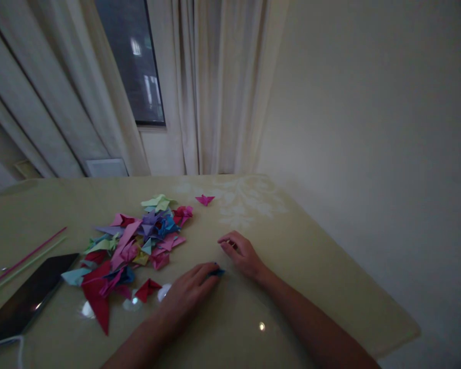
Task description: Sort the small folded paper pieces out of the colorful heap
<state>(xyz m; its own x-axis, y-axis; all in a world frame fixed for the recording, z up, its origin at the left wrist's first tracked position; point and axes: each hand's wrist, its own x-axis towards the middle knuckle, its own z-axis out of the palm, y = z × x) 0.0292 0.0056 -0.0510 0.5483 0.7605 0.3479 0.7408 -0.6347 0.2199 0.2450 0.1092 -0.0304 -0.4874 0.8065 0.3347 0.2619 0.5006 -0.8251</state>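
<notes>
My left hand [192, 286] rests low over the table, its fingers closed on a small piece of blue folded paper [218, 272]. Only the tip and edge of that paper show past the fingers. To the right and a little farther off, my right hand [243, 252] is loosely curled, with a gap between thumb and fingers and nothing visible in it. Left of both hands lies a heap of colourful folded paper pieces [128, 241]. A red folded paper piece [148, 290] sits apart from it, near my left wrist. Beyond my hands is a lone pink folded paper piece [205, 200].
A dark tablet-like slab [30, 294] lies at the left, with a white cable [7, 339] at its near end. Beside it are a pink stick [34, 251] and a pale green stick [30, 264]. A wall [369, 154] borders the table [311, 256] on the right.
</notes>
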